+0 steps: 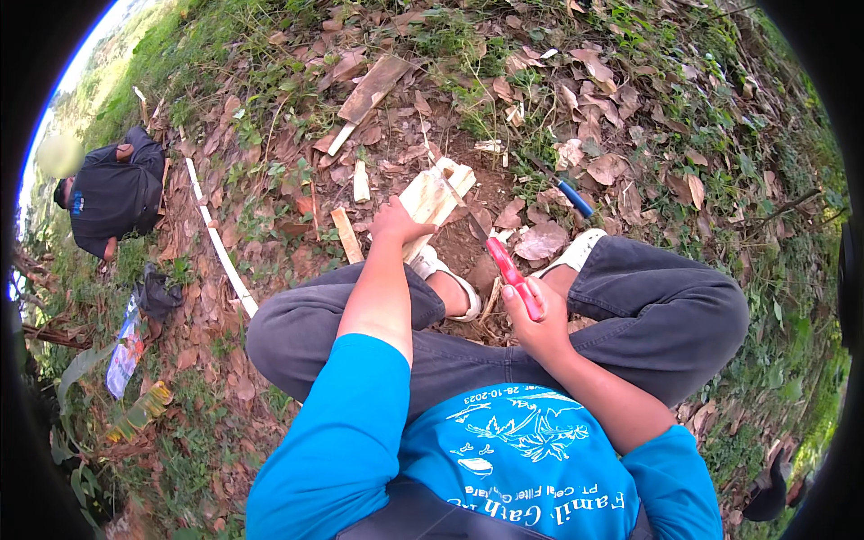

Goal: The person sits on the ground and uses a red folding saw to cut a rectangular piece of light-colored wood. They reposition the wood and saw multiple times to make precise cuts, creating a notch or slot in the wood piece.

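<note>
The left hand [393,221] curls in a grip at the end of an outstretched forearm [373,297]; the right hand [540,319] (nearer the body) is clenched, thumb [513,301] extended forward.

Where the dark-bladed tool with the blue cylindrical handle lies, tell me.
In the head view, right of centre: the tool lies on leaf-strewn brown ground, just beyond the white right shoe.
</note>
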Demonstrator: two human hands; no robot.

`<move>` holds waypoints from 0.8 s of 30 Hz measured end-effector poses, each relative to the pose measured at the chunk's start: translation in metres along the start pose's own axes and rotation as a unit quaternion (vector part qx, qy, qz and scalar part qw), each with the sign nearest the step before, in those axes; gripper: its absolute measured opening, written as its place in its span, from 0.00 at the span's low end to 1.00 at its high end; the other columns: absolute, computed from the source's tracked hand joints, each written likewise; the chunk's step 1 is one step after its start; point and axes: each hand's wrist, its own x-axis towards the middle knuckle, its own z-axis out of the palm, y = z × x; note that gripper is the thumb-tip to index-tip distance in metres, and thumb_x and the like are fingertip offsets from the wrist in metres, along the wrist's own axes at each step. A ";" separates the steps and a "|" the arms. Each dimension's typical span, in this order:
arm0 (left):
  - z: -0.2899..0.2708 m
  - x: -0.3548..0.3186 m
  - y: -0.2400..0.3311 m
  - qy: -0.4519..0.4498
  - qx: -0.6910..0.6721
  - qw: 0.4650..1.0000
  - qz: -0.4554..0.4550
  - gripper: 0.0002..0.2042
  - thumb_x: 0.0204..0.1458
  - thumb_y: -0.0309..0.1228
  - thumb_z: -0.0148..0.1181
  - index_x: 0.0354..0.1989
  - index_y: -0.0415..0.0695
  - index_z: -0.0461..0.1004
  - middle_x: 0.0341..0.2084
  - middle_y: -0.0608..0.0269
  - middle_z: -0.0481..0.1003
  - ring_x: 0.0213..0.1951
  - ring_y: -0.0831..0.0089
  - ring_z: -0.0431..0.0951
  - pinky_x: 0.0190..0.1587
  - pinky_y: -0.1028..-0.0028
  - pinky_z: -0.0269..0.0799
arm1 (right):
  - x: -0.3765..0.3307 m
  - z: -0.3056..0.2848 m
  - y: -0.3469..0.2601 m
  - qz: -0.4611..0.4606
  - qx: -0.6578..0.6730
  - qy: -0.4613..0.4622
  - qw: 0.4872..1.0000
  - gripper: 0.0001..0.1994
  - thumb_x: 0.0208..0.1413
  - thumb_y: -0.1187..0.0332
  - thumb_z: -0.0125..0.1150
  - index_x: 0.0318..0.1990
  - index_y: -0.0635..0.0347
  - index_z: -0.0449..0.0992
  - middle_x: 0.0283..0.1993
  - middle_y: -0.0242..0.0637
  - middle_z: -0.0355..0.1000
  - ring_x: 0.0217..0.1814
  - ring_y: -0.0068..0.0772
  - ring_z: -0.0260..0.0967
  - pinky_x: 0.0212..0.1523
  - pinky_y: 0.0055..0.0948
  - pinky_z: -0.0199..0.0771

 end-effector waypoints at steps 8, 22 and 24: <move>-0.004 0.045 -0.026 -0.064 -0.078 0.993 0.057 0.61 0.27 0.63 0.78 0.66 0.32 0.59 0.62 0.44 0.72 0.62 0.58 0.75 0.64 0.62 0.70 | 0.008 0.001 -0.018 -0.025 -0.055 -0.023 0.998 0.15 0.65 0.63 0.62 0.29 0.60 0.67 0.19 0.34 0.60 0.21 0.26 0.56 0.24 0.34 0.58; -0.008 0.049 -0.031 -0.099 -0.110 0.988 0.053 0.64 0.26 0.63 0.78 0.69 0.31 0.57 0.64 0.44 0.70 0.63 0.56 0.73 0.66 0.65 0.68 | 0.036 0.018 -0.030 -0.044 -0.111 -0.030 0.992 0.17 0.63 0.63 0.64 0.27 0.61 0.66 0.18 0.36 0.61 0.20 0.29 0.57 0.24 0.36 0.58; -0.011 0.053 -0.031 -0.119 -0.117 0.985 0.040 0.65 0.26 0.64 0.78 0.71 0.34 0.55 0.66 0.45 0.67 0.66 0.55 0.69 0.68 0.62 0.65 | 0.057 0.035 -0.025 -0.053 -0.125 -0.018 0.991 0.16 0.62 0.62 0.65 0.28 0.62 0.68 0.18 0.39 0.62 0.20 0.34 0.58 0.24 0.38 0.59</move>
